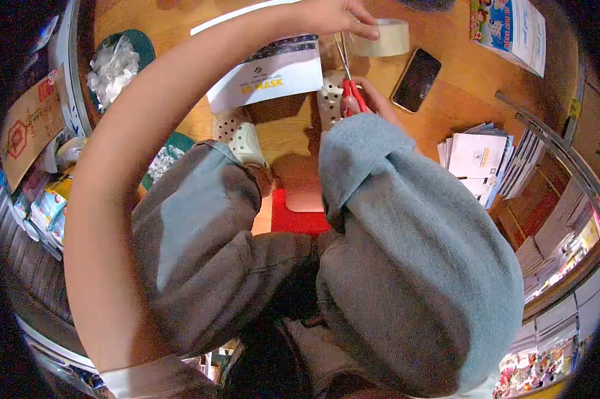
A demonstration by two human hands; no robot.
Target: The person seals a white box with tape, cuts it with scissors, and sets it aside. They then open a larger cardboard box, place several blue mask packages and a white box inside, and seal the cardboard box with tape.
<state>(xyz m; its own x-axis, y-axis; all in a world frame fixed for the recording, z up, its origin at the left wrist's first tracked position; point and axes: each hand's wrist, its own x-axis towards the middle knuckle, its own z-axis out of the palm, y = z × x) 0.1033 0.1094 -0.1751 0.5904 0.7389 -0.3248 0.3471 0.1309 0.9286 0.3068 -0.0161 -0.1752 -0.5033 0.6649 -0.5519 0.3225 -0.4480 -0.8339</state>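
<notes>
One edge of tape roll [391,40] meets half-curled left hand [342,16], grip unclear; right hand [378,104] holds scissors [354,97].

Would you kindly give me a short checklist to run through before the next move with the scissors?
1. Scissors held by their handles: ok, in the right hand.
2. Left hand clear of the blades: not ok, they point up close to it.
3. Left hand gripping the tape roll: cannot tell, though fingers overlap it in view.
4. Phone clear of the blades: ok, apart on the floor.
5. White box fully visible: not ok, an arm covers part.
</notes>
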